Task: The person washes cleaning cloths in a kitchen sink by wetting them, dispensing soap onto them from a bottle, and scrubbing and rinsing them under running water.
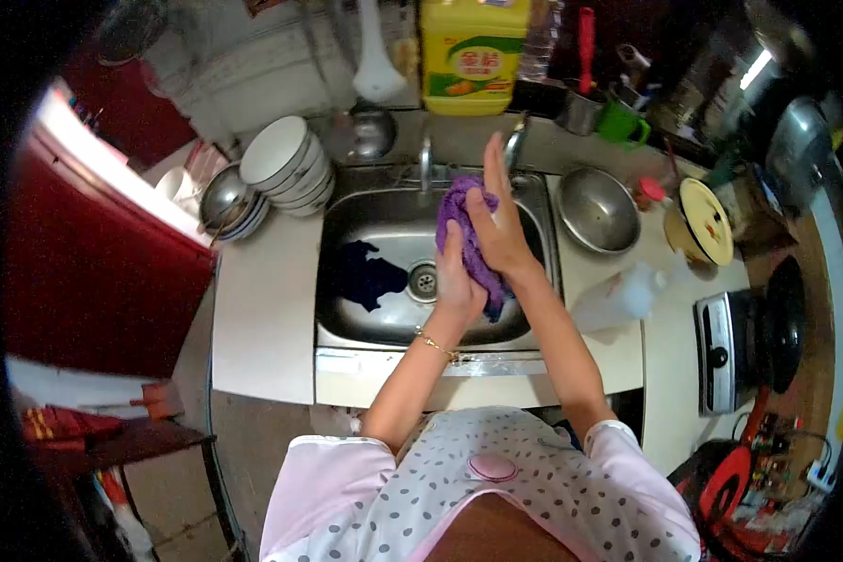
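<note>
A bunched purple cloth (476, 239) is pressed between my two hands above the sink. My left hand (459, 281), with a bracelet at its wrist, holds the cloth from the left and below. My right hand (504, 229) clasps it from the right, its thumb over the cloth and its fingers stretched upward. Under them is the metal sink (384, 211). A dark cloth (370, 276) lies spread on the basin floor, left of the drain (423, 281). Something dark blue shows just below my hands; I cannot tell what.
Stacked bowls (290, 169) stand left of the sink. To the right are a steel bowl (599, 211), a translucent bottle (618, 295) and a yellow lidded pot (705, 223). Behind the faucet (426, 159) stands a yellow jug (473, 61). A gas stove (718, 356) is further right.
</note>
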Motion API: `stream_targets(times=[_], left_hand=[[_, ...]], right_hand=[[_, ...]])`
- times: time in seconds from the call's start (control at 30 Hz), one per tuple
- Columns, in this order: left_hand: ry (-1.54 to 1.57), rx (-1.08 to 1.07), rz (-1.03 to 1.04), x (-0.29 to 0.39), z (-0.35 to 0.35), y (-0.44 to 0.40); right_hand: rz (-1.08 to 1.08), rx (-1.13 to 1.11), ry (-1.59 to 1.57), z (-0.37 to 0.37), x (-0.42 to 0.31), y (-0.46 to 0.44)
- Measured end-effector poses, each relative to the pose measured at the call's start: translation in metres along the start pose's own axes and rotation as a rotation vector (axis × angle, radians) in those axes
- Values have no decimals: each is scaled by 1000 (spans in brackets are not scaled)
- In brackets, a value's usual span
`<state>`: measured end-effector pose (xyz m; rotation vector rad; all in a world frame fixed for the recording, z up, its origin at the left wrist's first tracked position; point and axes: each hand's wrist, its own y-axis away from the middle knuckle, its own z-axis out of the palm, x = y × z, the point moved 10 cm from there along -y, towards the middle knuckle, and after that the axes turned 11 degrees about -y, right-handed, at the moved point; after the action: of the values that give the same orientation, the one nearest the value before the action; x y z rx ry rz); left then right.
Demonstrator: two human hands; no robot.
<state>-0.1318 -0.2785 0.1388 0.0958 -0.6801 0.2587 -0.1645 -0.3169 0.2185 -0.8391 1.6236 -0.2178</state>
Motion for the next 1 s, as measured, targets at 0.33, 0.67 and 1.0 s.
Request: stream_targets(times=[0.33,0.67,1.0], left_hand=[[-170,123,-85,6,-52,14],[-1149,-245,-356,-4,-94,1],[-834,-57,122,36,-29,-12]], right_hand=[[8,-166,95,26,-10,28],[721,153,-825,-46,68,40],[855,-418,-806,12,61,66]])
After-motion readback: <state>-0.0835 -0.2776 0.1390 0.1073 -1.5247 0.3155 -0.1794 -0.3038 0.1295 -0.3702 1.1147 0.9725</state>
